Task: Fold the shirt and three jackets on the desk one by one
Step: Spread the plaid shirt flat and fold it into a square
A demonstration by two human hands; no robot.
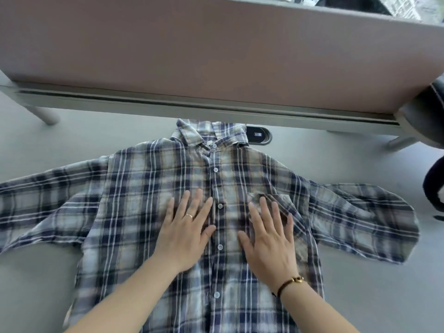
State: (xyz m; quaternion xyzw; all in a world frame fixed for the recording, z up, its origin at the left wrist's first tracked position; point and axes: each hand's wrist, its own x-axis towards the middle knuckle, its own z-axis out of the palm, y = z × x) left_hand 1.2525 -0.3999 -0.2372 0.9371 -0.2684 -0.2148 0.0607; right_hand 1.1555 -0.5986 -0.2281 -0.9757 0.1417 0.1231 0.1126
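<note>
On the grey surface [36,284] the plaid shirt [134,188] lies buttoned; your left hand [186,233] and right hand [269,241] press flat on its chest, fingers spread.

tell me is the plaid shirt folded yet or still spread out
Spread out, not folded: the plaid shirt lies flat, front up and buttoned, both sleeves out sideways, left hand and right hand flat on it.

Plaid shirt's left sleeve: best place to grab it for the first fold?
Judging by its pose, pinch the left sleeve near its outer cuff end with the left hand, coming from the left. The sleeve lies flat, spread away from the plaid shirt body on the desk.
</note>
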